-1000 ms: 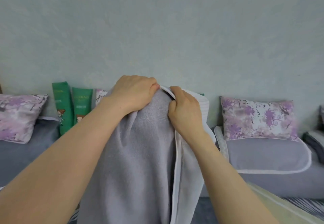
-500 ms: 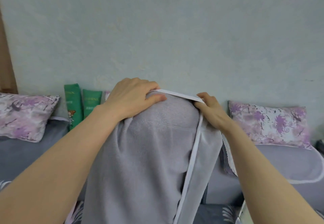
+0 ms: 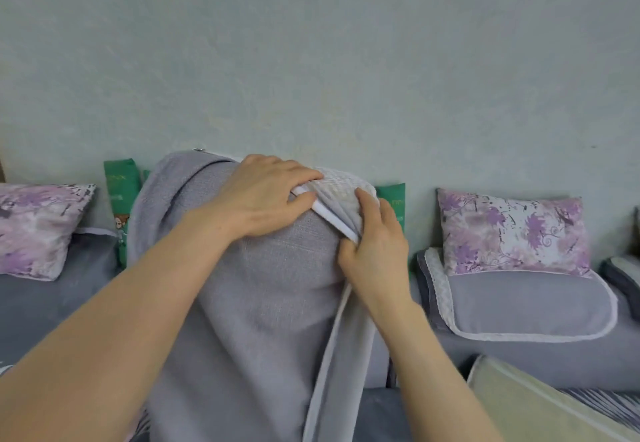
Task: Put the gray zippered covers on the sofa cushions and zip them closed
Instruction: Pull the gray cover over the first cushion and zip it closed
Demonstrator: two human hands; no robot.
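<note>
Holding the cushion (image 3: 343, 186) upright in front of us, we pinch the gray cover (image 3: 249, 303) by its white zipper edge (image 3: 333, 220), left hand (image 3: 263, 199) on top and right hand (image 3: 375, 251) gripping just below. Uneven tugging could bunch the fabric and leave that corner bare.

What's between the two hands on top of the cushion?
In the head view, the white trim of the gray cover runs between the left hand and right hand. Above it, bare cushion shows.
</note>
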